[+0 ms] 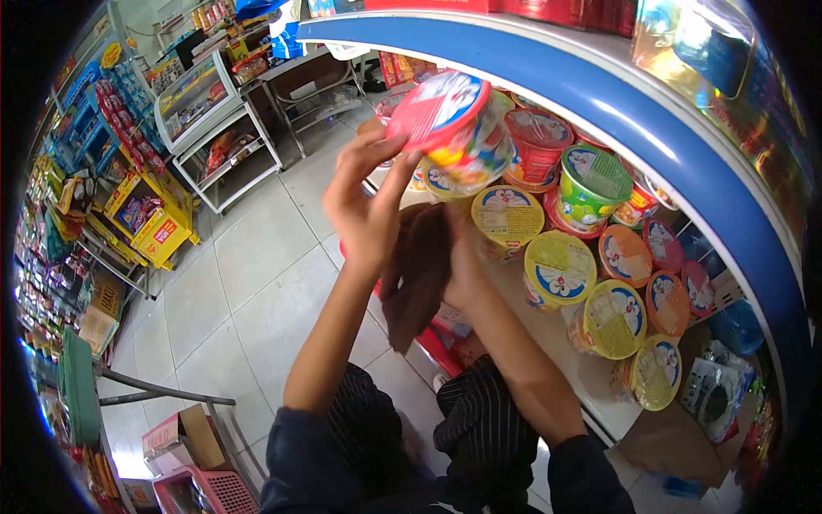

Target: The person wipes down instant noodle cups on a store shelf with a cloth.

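Observation:
My left hand (364, 188) holds a clear cup with a red lid (441, 107) by the lid's edge, tilted, above the front of the lower shelf. A dark brown cloth (417, 270) hangs beneath it, gripped by my right hand (462, 265), whose fingers are mostly hidden behind the cloth. Close to the right of the hands stand yellow-lidded cups (508, 214), and beyond them a green-lidded cup (595, 176) rests on top of others.
A blue shelf edge (548, 73) curves over the cups. Orange-lidded cups (625, 255) and plastic packets (719, 385) sit at the right. At left are a glass display case (195, 103), a yellow rack (158, 236), a green chair (77, 385) and a pink basket (227, 493).

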The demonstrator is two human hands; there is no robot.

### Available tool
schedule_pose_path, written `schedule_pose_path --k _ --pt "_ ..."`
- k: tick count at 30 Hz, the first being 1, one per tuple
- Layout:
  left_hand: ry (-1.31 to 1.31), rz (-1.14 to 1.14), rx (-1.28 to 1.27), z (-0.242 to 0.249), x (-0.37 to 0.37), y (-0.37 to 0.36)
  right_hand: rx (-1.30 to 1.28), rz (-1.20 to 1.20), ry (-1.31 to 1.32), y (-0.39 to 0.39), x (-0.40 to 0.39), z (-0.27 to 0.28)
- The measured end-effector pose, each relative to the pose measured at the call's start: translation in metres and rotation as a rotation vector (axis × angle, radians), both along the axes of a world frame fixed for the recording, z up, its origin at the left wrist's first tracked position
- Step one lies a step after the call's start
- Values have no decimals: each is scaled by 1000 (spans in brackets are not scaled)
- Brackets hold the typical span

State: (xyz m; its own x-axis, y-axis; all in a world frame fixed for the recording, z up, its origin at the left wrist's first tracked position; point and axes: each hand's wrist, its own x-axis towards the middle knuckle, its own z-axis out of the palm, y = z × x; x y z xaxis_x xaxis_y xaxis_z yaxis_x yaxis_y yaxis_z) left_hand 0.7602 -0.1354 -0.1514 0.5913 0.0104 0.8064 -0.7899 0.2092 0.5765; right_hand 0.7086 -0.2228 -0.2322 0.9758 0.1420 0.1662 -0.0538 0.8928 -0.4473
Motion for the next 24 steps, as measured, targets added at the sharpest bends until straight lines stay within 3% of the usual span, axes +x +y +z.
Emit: schedule_pose_path --k 2,5,6,7,9,11,13,16,19,23,24 --pt "-200 190 107 -19 -5 32 218 51 -247 -7 -1 17" --pt "-318 400 362 -37 -34 59 145 -145 -8 -7 -27 40" --pt "-374 381 405 -47 -37 67 -1 -256 95 -4 -26 38" --pt "-426 365 446 -59 -36 73 -100 -213 6 -7 -24 27" --pt "-59 37 199 -90 -35 78 -183 52 -31 -8 -26 16" --pt "15 232 216 -100 -44 89 -252 11 -8 9 -27 20" --pt "155 240 172 -107 -47 94 -331 0 92 14 -21 16" --pt "218 297 245 -119 -44 99 -615 -199 228 15 -19 12" --pt "234 289 238 -126 -45 100 -603 -265 218 18 -17 9" --pt "131 322 246 -120 -54 106 -416 45 182 20 -15 5" --pt "92 349 268 -117 -55 108 -488 125 226 17 -14 1"
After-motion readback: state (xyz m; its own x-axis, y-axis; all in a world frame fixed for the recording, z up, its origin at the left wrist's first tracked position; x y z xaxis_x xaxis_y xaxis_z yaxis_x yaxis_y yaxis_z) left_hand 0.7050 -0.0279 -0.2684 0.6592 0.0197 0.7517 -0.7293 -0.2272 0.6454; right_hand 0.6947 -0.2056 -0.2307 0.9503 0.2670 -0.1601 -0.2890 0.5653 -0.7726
